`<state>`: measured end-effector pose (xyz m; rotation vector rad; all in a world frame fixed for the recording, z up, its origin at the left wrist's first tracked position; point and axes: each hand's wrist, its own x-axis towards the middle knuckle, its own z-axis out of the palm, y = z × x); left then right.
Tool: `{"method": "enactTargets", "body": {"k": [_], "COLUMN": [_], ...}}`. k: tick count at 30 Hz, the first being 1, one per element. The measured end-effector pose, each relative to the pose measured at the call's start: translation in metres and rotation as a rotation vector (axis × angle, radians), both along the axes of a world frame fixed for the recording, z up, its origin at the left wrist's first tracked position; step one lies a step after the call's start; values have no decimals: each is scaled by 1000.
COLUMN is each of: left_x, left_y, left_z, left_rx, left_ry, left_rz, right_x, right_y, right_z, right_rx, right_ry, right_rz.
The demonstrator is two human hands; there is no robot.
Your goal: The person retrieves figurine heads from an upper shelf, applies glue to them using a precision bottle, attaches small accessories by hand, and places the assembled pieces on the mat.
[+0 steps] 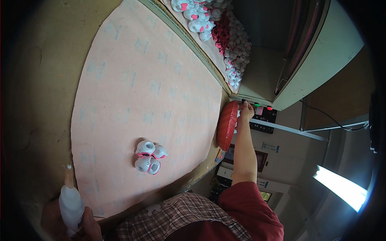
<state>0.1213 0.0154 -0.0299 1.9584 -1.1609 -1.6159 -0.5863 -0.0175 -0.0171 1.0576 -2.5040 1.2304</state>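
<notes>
Plaid apron (177,215); left hand (90,227) grips bottle (71,204) (white).

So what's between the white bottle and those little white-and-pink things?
Just bare pink sheet lies between the white bottle and the little things, in the head view.

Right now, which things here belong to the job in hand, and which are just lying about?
Seemingly part of the job:
white bottle, held in the left hand
white-and-pink pieces on the pink sheet
similar heaped pieces
button panel by the right hand

Probably just around:
red cushion-like object
lit lamp
</notes>
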Motion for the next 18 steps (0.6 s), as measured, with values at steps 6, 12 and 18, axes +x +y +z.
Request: {"method": "enactTargets", "body": {"k": [6, 12, 18], "left_x": [3, 3, 3], "left_y": [0, 1, 3], "left_z": [1, -3, -5], "left_rx": [3, 9, 13], "left_ry": [9, 31, 47], "left_rz": [-17, -42, -66], "right_x": [6, 9, 7], "right_y": [0, 1, 2], "right_z": [-1, 3, 5], "right_rx": [-8, -18, -26], "right_ry": [13, 33, 37], "right_rz": [-17, -17, -22]}}
